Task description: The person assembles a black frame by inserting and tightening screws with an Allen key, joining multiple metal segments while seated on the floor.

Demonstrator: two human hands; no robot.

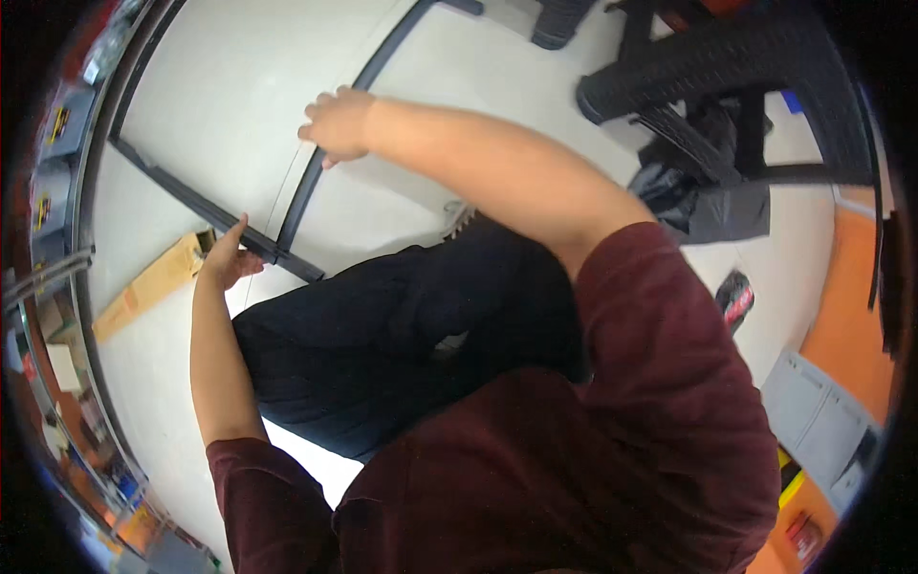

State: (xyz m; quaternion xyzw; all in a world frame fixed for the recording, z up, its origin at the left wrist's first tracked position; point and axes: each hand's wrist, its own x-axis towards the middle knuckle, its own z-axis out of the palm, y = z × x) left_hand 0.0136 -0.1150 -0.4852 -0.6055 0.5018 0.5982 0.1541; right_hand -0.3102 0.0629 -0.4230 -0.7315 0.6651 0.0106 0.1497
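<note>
A long black bar (pixel 301 196) runs over the pale floor and meets a second black bar (pixel 182 194) at a corner in front of my knees. My left hand (pixel 231 260) is at that corner, its thumb on one side of the second bar and its fingers on the other. Farther up, my right hand (pixel 341 126) lies across the first bar with its fingers curled over it, hiding that stretch. Beyond the hand, the bar goes on toward the top of the view.
A cardboard strip (pixel 151 287) lies left of my left hand. Shelving with grey bins (pixel 67 124) lines the left side. Black framework (pixel 708 72), dark plastic sheeting (pixel 674 187) and a small dark packet (pixel 734 298) are at right, with a grey case (pixel 818 407) lower down.
</note>
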